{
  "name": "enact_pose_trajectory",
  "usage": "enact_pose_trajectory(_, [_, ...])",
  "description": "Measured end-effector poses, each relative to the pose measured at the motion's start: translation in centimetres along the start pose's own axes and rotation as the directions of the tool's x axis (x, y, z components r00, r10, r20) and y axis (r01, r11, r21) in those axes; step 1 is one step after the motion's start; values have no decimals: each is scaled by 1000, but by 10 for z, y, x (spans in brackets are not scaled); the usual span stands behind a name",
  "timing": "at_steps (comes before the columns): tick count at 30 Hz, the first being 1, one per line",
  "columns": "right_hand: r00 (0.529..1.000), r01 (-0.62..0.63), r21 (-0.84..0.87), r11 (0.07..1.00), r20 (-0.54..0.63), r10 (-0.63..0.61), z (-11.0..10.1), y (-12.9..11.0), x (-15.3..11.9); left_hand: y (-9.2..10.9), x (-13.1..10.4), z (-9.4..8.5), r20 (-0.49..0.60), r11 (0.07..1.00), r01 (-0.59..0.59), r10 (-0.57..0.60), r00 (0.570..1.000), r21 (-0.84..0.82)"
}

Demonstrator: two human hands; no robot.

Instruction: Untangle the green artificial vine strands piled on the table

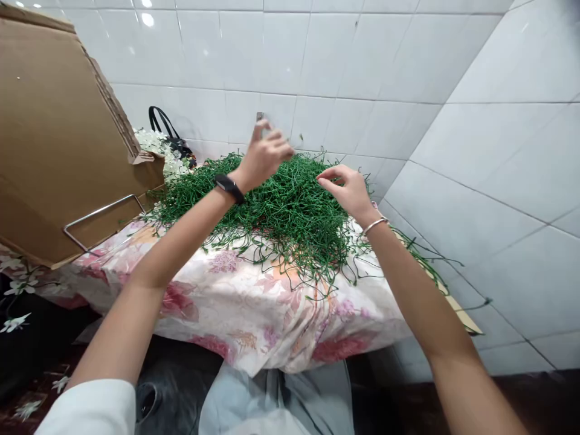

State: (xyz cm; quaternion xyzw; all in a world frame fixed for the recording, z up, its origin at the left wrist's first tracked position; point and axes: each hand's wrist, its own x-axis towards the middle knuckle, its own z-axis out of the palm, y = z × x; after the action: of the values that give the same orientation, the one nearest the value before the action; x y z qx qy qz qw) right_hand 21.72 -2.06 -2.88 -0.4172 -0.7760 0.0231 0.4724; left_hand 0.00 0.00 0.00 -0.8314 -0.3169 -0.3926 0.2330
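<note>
Heap of green artificial stems (290, 205): lay on floral tablecloth (244, 302), against tiled wall. Left hand (265, 158): raised above heap, fingers bunched, pinching a small pale piece; black wristband worn. Right hand (347, 190): loosely curled, half open, over heap's right side; hold on stems unclear. Cardboard box (54, 139): at left, flap raised

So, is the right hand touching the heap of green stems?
Cannot tell. In the head view the right hand overlaps the heap of green stems, fingers curled, but whether the fingertips meet the stems or hover above them is unclear.
</note>
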Motion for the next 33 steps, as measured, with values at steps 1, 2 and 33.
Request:
enact_pose_trajectory(1, [1000, -10, 17, 1000, -20, 10, -4, 0, -5, 12, -16, 8, -26, 989, 56, -60, 998, -134])
enact_pose_trajectory(2, [999, -18, 36, 999, -29, 19, -7, -1, -10, 24, -31, 16, -45, 954, 124, -141, 989, -271])
enact_pose_trajectory(33, [888, 458, -234, 858, 154, -433, 24, 9, -80, 84, -94, 46, 289, 593, 397, -273, 917, -701])
